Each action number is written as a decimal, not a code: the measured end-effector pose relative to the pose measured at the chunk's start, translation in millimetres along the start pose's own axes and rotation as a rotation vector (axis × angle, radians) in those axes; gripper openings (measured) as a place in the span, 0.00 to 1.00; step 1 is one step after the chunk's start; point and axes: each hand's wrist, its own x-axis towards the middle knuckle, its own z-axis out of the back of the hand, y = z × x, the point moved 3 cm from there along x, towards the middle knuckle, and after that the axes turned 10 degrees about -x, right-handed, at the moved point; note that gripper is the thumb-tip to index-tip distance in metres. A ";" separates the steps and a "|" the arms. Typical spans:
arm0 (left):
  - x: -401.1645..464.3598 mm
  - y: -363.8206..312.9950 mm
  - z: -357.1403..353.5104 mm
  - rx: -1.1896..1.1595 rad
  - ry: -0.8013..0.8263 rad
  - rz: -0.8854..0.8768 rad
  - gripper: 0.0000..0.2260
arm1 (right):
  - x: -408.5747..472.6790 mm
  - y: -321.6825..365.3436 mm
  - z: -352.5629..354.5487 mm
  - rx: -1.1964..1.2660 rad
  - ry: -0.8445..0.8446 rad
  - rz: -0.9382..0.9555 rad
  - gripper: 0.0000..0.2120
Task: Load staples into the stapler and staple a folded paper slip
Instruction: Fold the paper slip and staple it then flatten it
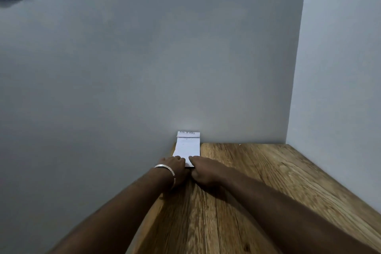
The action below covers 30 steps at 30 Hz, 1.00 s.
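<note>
Presently, item: folded paper slip (188, 147), lower centre of frame, on the wooden table (257, 181) against the wall. Our left hand (175, 166) and right hand (203, 169) pinch its near edge. No stapler visible. We should keep folds aligned.

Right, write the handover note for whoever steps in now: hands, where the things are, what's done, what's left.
Left hand, with a bracelet on its wrist, and right hand both rest on the near end of the paper slip.
The slip lies at the far left corner of the wooden table; its far end is bent up against the wall.
No stapler or staples in view.
Done: cannot tell.
Left: load staples, staple the slip.
</note>
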 end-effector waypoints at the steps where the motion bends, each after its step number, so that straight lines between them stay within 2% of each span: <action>1: 1.3 2.6 -5.4 -0.019 0.001 0.004 0.21 | 1.4 -0.4 -2.0 -0.007 0.023 -0.005 0.19; 8: -5.0 2.1 -23.0 -0.110 -0.049 0.008 0.21 | -2.1 -0.3 -6.5 -0.027 0.083 0.004 0.16; 18: -79.1 -33.9 -5.9 0.051 0.007 -0.012 0.20 | -75.1 15.8 8.3 -0.091 0.087 0.046 0.13; 26: -160.8 -71.5 9.4 0.282 0.074 -0.125 0.16 | -164.6 39.1 25.4 -0.074 0.078 0.105 0.11; 30: -199.7 -84.4 14.6 0.265 0.067 -0.125 0.15 | -208.3 53.6 34.7 -0.084 0.075 0.129 0.11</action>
